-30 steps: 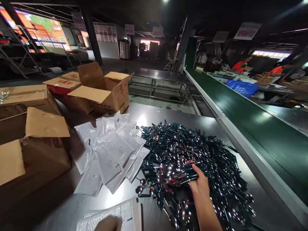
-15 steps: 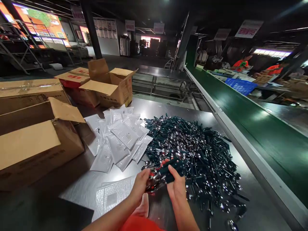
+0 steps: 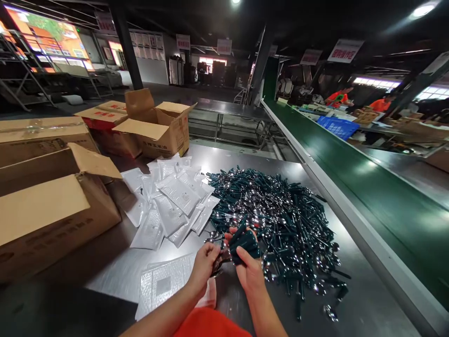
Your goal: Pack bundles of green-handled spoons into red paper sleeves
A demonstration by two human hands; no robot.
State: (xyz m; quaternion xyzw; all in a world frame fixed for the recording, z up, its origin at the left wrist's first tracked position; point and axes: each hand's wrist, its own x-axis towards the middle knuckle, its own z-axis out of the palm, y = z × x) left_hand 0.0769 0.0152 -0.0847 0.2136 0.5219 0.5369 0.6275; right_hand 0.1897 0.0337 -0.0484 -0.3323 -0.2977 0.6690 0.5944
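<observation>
A bunch of spoons with dark green handles [image 3: 245, 244] is held between my two hands, low in the middle of the view. My right hand [image 3: 249, 269] is closed round the handles, thumb on top. The fingers of my left hand [image 3: 206, 262] close on the metal bowl ends, which they mostly hide. Just beyond lies a big heap of loose spoons [image 3: 277, 210] of the same kind. Left of the heap is a pile of white padded mailers [image 3: 175, 196]. Flat white mailers [image 3: 164, 283] lie beside my left forearm.
Open cardboard boxes [image 3: 45, 201] stand on the left, with another open box [image 3: 168, 126] behind. A green conveyor belt [image 3: 351, 173] runs along the right of the metal table [image 3: 368, 281]. Past it are a blue basket [image 3: 337, 126] and people in orange [image 3: 339, 97].
The bunch has turned more upright in my right hand, its handle ends now bunched together. My left hand stays at the bowl ends. The view has shifted slightly right.
</observation>
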